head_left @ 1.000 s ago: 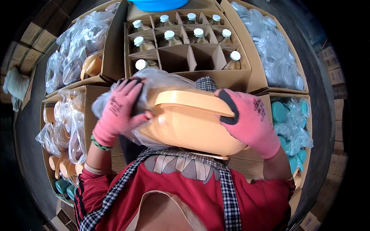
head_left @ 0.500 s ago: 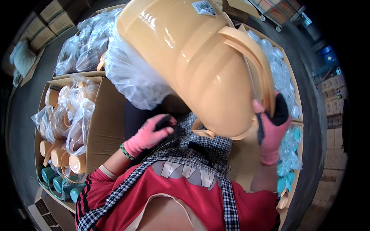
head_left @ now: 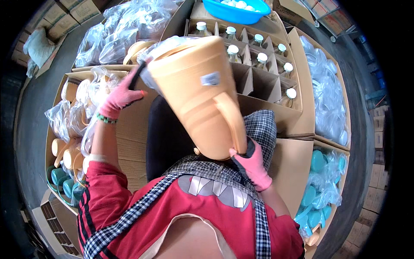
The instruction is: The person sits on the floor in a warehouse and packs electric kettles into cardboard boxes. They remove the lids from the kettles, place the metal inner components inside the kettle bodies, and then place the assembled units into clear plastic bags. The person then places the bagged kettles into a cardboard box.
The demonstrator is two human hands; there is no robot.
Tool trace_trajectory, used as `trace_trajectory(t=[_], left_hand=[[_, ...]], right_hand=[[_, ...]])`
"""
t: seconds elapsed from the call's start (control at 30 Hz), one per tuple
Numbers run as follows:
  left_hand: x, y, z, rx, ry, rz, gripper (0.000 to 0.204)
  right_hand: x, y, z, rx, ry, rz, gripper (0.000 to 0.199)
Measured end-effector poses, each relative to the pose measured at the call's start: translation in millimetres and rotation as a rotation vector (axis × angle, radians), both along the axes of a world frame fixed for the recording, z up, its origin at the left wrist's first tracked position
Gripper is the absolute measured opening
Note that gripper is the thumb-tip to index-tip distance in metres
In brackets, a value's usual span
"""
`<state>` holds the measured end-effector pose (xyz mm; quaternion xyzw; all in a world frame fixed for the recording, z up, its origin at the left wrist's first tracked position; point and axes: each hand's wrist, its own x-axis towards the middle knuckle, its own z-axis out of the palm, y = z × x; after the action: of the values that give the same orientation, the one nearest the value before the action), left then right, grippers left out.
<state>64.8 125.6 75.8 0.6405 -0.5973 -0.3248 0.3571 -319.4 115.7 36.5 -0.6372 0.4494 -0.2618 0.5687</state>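
Note:
A large peach-coloured plastic jug (head_left: 189, 90) with a side handle and a white label is tilted above my lap, its wide end up and to the left. My right hand (head_left: 254, 166), in a pink and black glove, grips the handle's lower end near the base. My left hand (head_left: 120, 97), gloved alike, is beside the jug's upper left rim with thumb and fingers apart. Whether its fingertips touch the jug is unclear. Crumpled clear plastic (head_left: 166, 45) shows behind the rim; the jug hides the rest of it.
Ahead, a divided carton (head_left: 269, 101) holds several white-capped glass bottles (head_left: 261, 60). Beyond it sits a blue basin (head_left: 237, 15) with white round pieces. Cartons of bagged peach jugs (head_left: 71, 151) stand left; cartons of clear-bagged items (head_left: 323, 90) and teal items (head_left: 317, 162) stand right.
The jug has come down and left, away from the view's top, uncovering the bottles. My right hand has moved down and left with it; my left hand has risen to the rim.

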Motion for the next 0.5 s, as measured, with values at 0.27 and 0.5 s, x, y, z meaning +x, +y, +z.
trace_trajectory(t=[0.27,0.5], left_hand=[[-120.4,-10.3,-77.5,-0.008,-0.391,-0.409,0.013],[-161.6,51.1,-83.4,0.476,0.034,-0.730,0.038]], right_hand=[[-32.4,20.4,-30.7,-0.077,-0.249,-0.315,0.017],[-1.4,28.7,-59.1,0.158,-0.183,-0.212,0.025]])
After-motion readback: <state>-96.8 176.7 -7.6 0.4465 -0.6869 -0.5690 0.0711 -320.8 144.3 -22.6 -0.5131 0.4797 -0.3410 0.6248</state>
